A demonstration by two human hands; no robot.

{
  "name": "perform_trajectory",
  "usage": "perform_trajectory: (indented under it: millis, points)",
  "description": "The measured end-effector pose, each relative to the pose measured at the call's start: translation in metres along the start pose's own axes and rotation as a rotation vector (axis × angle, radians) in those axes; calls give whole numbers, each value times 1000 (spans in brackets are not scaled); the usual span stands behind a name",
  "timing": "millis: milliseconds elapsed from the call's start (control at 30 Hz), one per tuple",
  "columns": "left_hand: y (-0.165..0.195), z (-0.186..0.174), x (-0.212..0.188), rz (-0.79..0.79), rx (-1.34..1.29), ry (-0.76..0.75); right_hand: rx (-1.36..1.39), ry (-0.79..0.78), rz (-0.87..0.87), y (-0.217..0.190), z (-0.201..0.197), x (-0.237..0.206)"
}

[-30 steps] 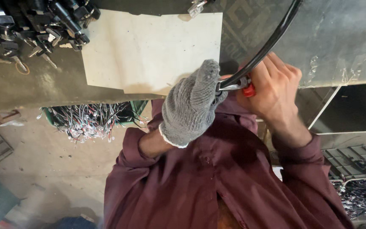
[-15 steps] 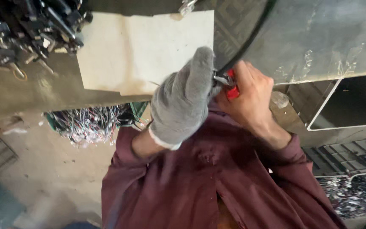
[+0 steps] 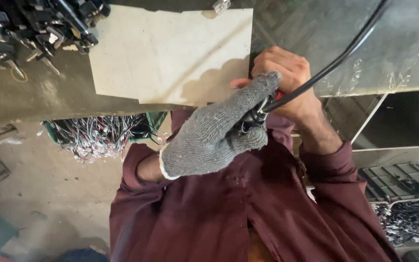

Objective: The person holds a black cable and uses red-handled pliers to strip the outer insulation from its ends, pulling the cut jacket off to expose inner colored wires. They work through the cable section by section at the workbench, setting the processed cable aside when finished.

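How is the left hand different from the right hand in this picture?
The left hand wears a grey knit glove; the right hand is bare. The left hand lies nearer the body, in front; the right hand sits behind it, over the table edge. Both close around the black cable.

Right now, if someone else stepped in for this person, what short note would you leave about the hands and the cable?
Left hand, in a grey knit glove: closed around the black cable at the bench edge.
Right hand, bare: grips a red-handled tool, mostly hidden, against the cable.
The cable runs up to the right over the metal bench; a cardboard sheet lies beside the hands.
Done: cable and tool are in hand.
Left: cannot tell, the cable end is hidden.
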State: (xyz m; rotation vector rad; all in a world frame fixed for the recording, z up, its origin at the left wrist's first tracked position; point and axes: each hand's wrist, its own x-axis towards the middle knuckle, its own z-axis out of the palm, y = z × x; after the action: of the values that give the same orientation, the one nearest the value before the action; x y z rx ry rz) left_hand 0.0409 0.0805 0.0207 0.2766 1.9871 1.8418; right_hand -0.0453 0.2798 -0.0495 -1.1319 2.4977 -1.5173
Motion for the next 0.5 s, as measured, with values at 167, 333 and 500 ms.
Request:
perform_trajectory:
  millis: [167,333,500]
  points:
    - [10,5,7,120,665,255,-59,-73,140,-13,-11,-12]
    - [1,14,13,151,1139,392,-317,-4,352,-20,-2,-34]
    - [-4,-5,8,61,734,269,-436,66,212,-7,1,-27]
